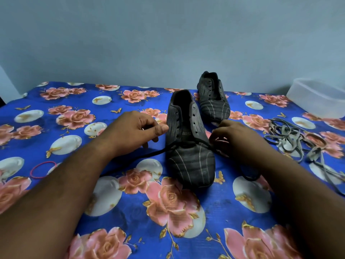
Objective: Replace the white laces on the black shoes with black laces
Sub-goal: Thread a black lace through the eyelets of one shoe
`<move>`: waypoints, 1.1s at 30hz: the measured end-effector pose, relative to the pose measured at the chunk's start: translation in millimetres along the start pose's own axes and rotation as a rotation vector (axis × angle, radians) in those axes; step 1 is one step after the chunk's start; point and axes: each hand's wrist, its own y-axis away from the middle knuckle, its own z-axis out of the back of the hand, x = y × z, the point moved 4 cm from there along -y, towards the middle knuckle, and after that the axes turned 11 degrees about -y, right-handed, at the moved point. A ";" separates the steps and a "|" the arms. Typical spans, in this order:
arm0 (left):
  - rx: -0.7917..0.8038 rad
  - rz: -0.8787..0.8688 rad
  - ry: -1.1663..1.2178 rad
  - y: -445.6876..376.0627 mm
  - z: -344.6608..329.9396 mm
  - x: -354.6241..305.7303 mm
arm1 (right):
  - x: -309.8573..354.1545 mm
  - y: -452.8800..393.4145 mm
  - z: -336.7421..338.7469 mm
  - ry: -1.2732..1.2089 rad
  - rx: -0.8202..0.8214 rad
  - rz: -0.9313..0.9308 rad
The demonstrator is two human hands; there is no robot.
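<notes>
The near black shoe (188, 146) stands mid-table with its toe toward me. A black lace (141, 157) passes through its lowest eyelets; one end trails to the lower left, the other loops under my right forearm. My left hand (134, 131) is at the shoe's left side, fingers curled, thumb and forefinger pinching its side wall. My right hand (231, 139) pinches the black lace beside the shoe's right side. The far black shoe (212, 99) stands behind with no lace in it. The removed white laces (291, 141) lie in a greyish tangle on the right.
A blue floral cloth (74, 101) covers the table. A translucent plastic tub (317, 98) stands at the back right. A red rubber band (43, 170) lies at the left near my forearm. A plain wall rises behind the table.
</notes>
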 end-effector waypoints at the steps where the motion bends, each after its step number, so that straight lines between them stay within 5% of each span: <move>1: -0.017 -0.005 0.025 -0.4 -3.1 -1.1 | -0.2 -1.0 1.0 0.016 -0.016 -0.005; 10: -0.026 0.148 0.207 -3.4 -32.6 -8.7 | 43.7 6.9 27.3 -0.299 -0.405 0.153; 22: -0.078 0.136 0.202 -4.1 -37.7 -19.0 | 56.0 -3.9 4.4 -0.438 -0.288 0.116; 33: 0.138 0.084 0.382 2.0 -35.5 -29.4 | 58.6 -2.9 1.1 -0.468 -0.182 0.060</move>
